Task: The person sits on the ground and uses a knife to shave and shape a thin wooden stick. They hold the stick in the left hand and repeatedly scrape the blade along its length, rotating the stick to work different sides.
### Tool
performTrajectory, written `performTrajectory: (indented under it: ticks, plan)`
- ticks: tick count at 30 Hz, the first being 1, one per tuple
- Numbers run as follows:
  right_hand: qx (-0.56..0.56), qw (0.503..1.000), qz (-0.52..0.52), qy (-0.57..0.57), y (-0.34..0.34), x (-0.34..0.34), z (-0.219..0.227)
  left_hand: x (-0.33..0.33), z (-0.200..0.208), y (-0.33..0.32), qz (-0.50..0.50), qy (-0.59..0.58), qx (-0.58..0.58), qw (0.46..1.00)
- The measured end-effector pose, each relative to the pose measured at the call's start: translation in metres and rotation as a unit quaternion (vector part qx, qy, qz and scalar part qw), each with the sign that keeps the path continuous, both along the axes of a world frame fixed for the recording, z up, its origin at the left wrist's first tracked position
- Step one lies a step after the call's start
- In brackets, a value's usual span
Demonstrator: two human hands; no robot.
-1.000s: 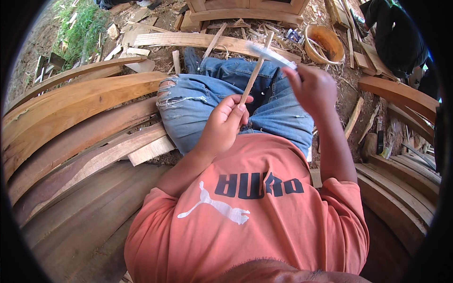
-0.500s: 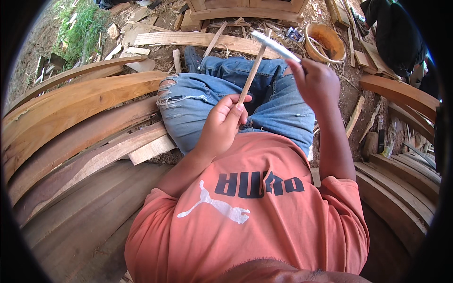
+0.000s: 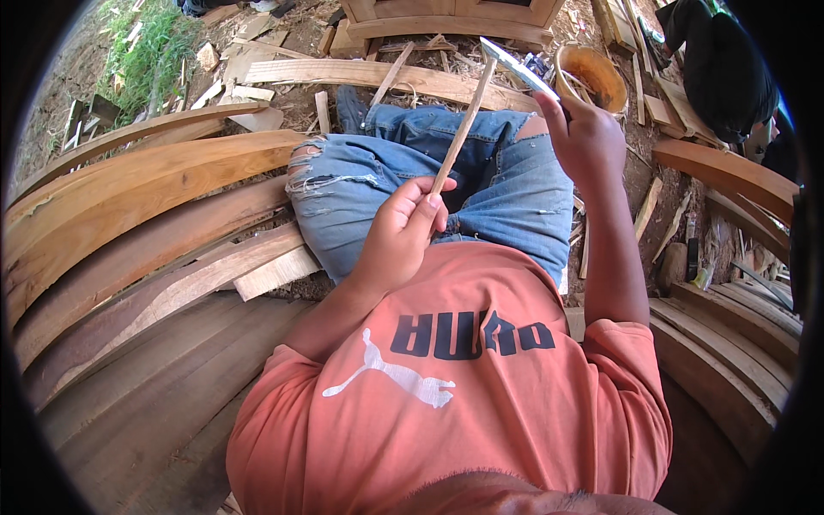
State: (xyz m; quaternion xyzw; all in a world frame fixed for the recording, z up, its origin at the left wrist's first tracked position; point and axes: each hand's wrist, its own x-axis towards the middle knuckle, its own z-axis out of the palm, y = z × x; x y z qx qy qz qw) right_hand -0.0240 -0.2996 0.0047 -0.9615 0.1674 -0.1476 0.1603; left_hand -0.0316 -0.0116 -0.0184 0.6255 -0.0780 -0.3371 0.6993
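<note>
My left hand [image 3: 407,225] pinches the lower end of a thin wooden stick [image 3: 464,129], which slants up and to the right above my lap. In my right hand [image 3: 590,142], closed round its handle, is a knife [image 3: 520,67] with a pale, shiny blade. My right thumb lies forward along the back of the knife. The blade reaches up and left, its front part at the stick's far tip; whether the two touch I cannot tell. My fingers hide most of the handle.
Curved planks [image 3: 154,180] are stacked at my left, more boards [image 3: 730,335] at my right. Past my knees lie a long board [image 3: 386,75], wood scraps and a dirty yellowish bucket [image 3: 601,75]. A wooden cabinet [image 3: 451,24] stands ahead. Someone in dark clothes [image 3: 717,73] is at the far right.
My right hand has shifted slightly right and toward me. The blade has slid up the stick to its far tip and now tilts more steeply. My left hand has barely moved.
</note>
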Motion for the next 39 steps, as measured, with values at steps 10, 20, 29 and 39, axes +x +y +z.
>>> performTrajectory:
  ticks: [10, 20, 29, 39]
  plan:
    - [0.182, 0.979, -0.053, -0.069, -0.002, -0.018, -0.005, 0.004, 0.001, 0.000, 0.010, -0.030, -0.018, 0.999]
    - [-0.017, 0.989, 0.147, -0.003, 0.062, -0.039, -0.011, 0.009, 0.000, -0.012, 0.034, -0.007, -0.005, 0.999]
    - [-0.046, 0.987, 0.135, -0.080, 0.043, -0.021, -0.010, 0.013, 0.009, -0.011, 0.037, -0.020, -0.009, 0.999]
    - [0.007, 0.991, -0.132, 0.000, -0.054, 0.006, 0.009, 0.002, 0.003, 0.001, 0.010, -0.001, -0.030, 0.999]
